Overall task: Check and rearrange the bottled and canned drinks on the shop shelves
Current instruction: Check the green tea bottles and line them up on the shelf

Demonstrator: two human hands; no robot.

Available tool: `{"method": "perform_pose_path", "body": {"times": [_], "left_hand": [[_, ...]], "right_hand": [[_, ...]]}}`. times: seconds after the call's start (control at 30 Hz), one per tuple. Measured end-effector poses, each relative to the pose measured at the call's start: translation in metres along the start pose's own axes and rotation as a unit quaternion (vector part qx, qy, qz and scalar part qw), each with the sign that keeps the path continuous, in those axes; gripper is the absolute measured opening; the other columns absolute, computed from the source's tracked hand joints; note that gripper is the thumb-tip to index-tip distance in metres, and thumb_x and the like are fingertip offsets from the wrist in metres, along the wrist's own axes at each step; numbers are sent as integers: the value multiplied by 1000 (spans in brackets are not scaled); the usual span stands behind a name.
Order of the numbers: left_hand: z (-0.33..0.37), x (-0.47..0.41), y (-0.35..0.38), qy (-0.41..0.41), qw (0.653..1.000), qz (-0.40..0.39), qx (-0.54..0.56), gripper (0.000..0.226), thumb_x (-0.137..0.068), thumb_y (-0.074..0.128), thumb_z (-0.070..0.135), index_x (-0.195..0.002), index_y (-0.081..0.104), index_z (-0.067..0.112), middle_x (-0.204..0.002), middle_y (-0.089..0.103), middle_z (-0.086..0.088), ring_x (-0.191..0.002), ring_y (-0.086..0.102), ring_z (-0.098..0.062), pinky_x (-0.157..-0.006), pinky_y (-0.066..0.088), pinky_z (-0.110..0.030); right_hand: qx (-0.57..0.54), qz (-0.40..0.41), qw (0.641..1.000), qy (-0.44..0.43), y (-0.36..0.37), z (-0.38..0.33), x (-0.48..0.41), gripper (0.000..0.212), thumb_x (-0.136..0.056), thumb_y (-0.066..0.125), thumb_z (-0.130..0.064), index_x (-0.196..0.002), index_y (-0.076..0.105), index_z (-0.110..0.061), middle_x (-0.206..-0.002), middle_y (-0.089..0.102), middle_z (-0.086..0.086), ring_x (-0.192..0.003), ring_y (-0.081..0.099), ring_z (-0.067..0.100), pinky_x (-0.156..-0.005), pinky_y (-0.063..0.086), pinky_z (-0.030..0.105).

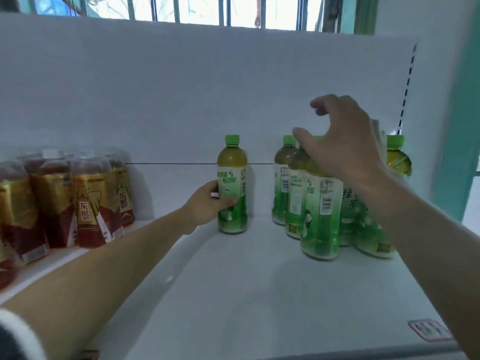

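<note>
We see a shrink-wrapped pack of red-and-gold labelled bottles far left on the white shelf, at least four showing, with the rest cut off by the frame edge. There is a bare gap right of it. The left hand grips the lower body of a lone green tea bottle, which stands upright near the back panel, green cap on, full of yellowish tea. Another open gap follows, then a tight cluster of green tea bottles, at least five, all capped and full. The right hand hovers over their caps, fingers spread and loosely curved, holding nothing; we cannot tell if it touches them. The wide shelf front is bare, with a price tag on its front right edge.
</note>
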State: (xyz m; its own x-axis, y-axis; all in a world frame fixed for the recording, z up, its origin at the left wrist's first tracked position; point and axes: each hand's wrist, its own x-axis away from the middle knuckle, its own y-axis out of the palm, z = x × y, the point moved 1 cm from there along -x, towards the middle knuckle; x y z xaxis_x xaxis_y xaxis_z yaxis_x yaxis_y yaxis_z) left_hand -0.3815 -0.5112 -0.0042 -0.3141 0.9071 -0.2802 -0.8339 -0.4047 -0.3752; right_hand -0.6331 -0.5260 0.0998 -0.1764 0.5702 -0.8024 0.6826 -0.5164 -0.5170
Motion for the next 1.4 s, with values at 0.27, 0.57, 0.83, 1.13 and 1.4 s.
{"method": "perform_pose_path", "body": {"times": [0.27, 0.57, 0.83, 1.13, 1.4], "left_hand": [[-3, -29, 12, -6, 999, 24, -42, 54, -82, 81, 20, -128, 53, 16, -118, 63, -3, -101, 61, -21, -95, 54, -38], [18, -11, 4, -8, 986, 93, -139, 74, -86, 75, 39, -145, 38, 14, -139, 50, -5, -118, 55, -24, -93, 49, -37], [52, 94, 3, 22, 994, -105, 24, 68, -63, 69, 71, -120, 57, 36, -114, 69, 16, -106, 65, -4, -96, 51, -29], [17, 99, -18, 46, 993, -40, 105, 63, -66, 90, 29, -121, 61, 24, -110, 75, 8, -105, 70, -9, -87, 56, -24], [12, 93, -28, 65, 992, -20, 106, 65, -61, 81, 27, -123, 61, 22, -109, 75, -1, -104, 71, -14, -85, 56, -22]], "right_hand": [[115, -120, 984, 61, 2, 19, -4, 58, -94, 52, -66, -137, 55, -26, -127, 66, 5, -114, 60, 29, -92, 45, 37], [-81, -73, 993, 37, -1, -5, -1, 29, -91, 70, -41, -119, 72, -31, -121, 69, -8, -108, 57, 14, -94, 46, 33], [-268, -78, 960, -12, 30, -53, 6, 25, -86, 76, -47, -105, 74, -31, -98, 67, -17, -88, 61, 3, -82, 53, 29], [-488, -236, 840, 8, 76, -59, 45, 41, -79, 53, -63, -108, 65, -38, -102, 72, -23, -95, 66, -10, -80, 50, 11], [-454, -290, 841, -47, 85, -47, 51, 58, -67, 80, -66, -116, 57, -45, -114, 72, -16, -108, 67, 5, -97, 53, 35]]}}
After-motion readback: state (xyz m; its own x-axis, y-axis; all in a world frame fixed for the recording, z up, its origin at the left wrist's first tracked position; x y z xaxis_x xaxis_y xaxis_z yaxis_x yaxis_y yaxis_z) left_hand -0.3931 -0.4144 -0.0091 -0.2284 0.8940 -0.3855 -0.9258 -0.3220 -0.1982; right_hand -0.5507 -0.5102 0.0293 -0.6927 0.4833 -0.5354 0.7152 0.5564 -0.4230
